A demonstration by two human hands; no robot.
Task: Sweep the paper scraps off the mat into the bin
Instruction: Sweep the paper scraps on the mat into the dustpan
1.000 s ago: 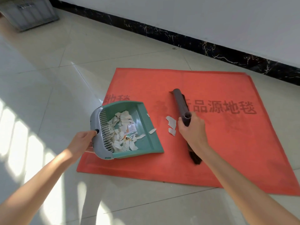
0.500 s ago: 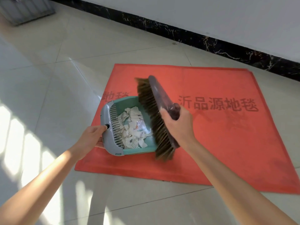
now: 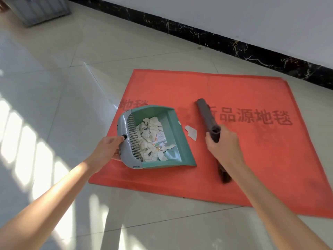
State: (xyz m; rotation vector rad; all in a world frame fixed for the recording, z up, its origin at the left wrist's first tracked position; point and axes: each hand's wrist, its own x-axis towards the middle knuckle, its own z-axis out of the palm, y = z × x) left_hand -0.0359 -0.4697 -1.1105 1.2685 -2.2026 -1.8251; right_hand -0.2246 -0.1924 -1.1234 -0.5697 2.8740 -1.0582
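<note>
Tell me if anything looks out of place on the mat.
Yes: a paper scrap and a tiny bit lie loose on the red mat, just outside the dustpan lip, beside the brush. The rest of the scraps sit inside the pan.

Pale glossy tiled floor [image 3: 75, 73] carries sunlight stripes at its left. Black marble skirting [image 3: 225, 42] borders the floor's far edge, white wall [image 3: 234, 15] above.
</note>
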